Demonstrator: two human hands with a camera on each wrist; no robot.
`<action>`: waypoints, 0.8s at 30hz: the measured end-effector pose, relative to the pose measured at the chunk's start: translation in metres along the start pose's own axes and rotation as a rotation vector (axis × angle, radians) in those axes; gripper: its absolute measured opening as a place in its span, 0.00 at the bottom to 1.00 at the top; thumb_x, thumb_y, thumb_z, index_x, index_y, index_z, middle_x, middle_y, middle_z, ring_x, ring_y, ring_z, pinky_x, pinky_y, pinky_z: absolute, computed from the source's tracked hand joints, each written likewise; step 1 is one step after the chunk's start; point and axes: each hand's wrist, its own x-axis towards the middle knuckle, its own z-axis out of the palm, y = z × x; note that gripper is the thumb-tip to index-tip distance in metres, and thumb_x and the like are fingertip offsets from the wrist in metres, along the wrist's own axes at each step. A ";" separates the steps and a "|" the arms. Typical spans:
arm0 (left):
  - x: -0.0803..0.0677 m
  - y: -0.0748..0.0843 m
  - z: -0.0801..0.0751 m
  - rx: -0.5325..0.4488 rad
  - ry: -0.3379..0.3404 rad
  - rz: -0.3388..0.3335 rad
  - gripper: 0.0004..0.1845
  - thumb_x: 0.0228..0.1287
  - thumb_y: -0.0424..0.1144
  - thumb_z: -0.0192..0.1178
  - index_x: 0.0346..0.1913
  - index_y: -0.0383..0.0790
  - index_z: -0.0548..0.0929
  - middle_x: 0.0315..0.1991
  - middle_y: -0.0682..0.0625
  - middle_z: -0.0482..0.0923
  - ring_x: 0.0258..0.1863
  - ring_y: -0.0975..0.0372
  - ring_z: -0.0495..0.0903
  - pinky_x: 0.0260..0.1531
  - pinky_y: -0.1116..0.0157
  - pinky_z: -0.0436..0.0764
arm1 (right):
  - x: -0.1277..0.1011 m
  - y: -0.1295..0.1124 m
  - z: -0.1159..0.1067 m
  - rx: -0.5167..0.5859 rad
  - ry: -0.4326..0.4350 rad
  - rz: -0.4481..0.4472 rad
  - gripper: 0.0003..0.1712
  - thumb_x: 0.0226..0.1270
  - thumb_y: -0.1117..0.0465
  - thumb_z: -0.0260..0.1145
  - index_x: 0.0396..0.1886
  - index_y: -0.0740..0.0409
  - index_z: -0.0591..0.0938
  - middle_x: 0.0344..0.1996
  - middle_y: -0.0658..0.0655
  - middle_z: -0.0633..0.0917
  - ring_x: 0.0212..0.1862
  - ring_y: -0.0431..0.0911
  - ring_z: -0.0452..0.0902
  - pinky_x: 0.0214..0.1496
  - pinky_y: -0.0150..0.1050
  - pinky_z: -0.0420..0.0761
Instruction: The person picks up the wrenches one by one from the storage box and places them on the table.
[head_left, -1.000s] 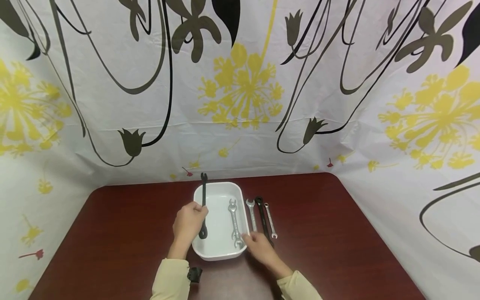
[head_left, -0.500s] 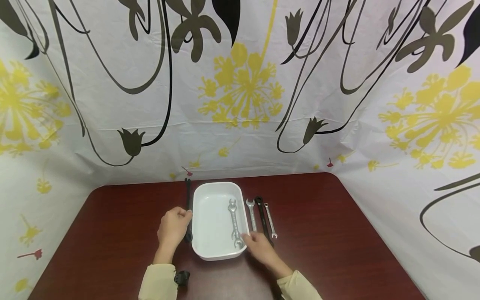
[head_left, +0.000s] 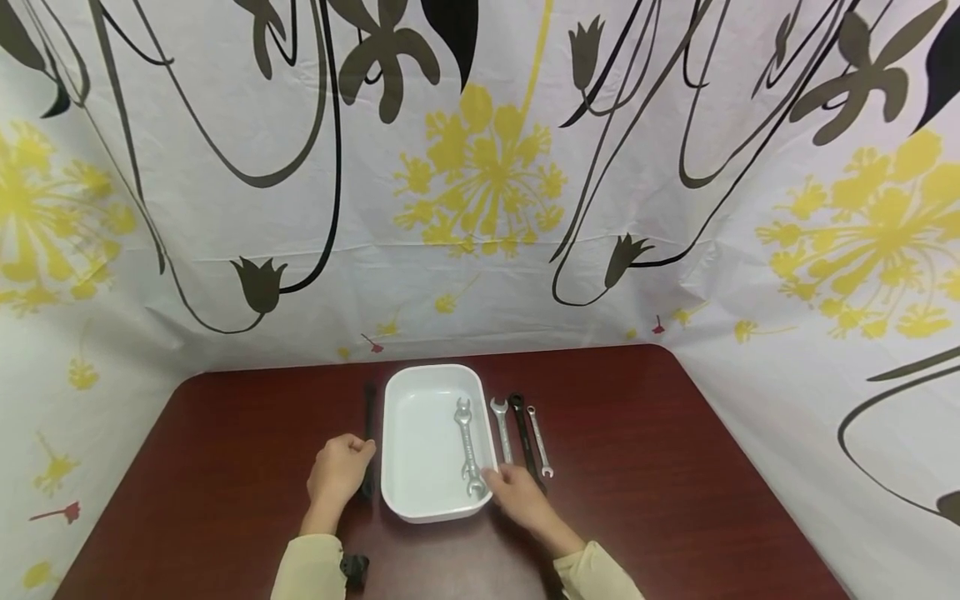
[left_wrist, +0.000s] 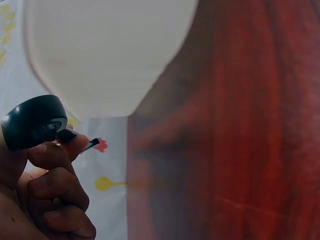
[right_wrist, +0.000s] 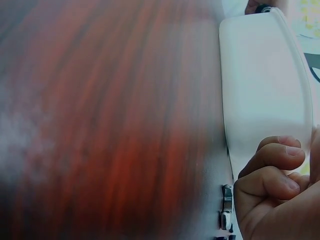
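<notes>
The head view looks forward and down from above the person's chest, taking in the whole dark red table, the patterned curtain behind, and the white tray at mid-distance. The left wrist view sits very low and close, rolled sideways, so the tray fills its top and the table runs blurred beside curled fingers. The right wrist view is just as near, also rolled, skimming the table with the tray at right. All three share tray and table.

Pale cream sleeves, black wrist strap
</notes>
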 end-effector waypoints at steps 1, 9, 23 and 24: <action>0.000 -0.002 0.001 0.003 -0.006 -0.003 0.13 0.67 0.46 0.55 0.35 0.39 0.82 0.19 0.52 0.72 0.18 0.61 0.68 0.18 0.64 0.65 | 0.000 0.000 0.000 -0.002 0.000 -0.002 0.17 0.70 0.54 0.56 0.21 0.55 0.71 0.12 0.46 0.67 0.16 0.39 0.58 0.18 0.29 0.57; 0.003 -0.009 0.009 0.035 -0.032 -0.021 0.14 0.67 0.47 0.55 0.35 0.39 0.83 0.22 0.50 0.75 0.20 0.60 0.70 0.20 0.63 0.65 | -0.001 0.001 0.000 0.013 -0.007 -0.002 0.18 0.70 0.53 0.57 0.21 0.56 0.72 0.12 0.45 0.67 0.15 0.38 0.57 0.17 0.28 0.57; 0.006 -0.024 0.010 0.074 -0.056 -0.030 0.13 0.66 0.45 0.56 0.27 0.41 0.81 0.22 0.50 0.76 0.22 0.60 0.72 0.21 0.62 0.65 | -0.001 0.000 0.000 0.013 -0.006 0.006 0.17 0.70 0.54 0.57 0.21 0.55 0.71 0.12 0.45 0.67 0.15 0.38 0.58 0.17 0.28 0.58; 0.006 -0.025 0.010 0.076 -0.060 -0.030 0.13 0.65 0.45 0.57 0.27 0.41 0.81 0.22 0.50 0.76 0.22 0.60 0.72 0.21 0.62 0.65 | -0.001 0.000 0.001 0.010 -0.004 0.008 0.17 0.70 0.54 0.57 0.21 0.55 0.71 0.12 0.45 0.67 0.15 0.38 0.58 0.17 0.28 0.58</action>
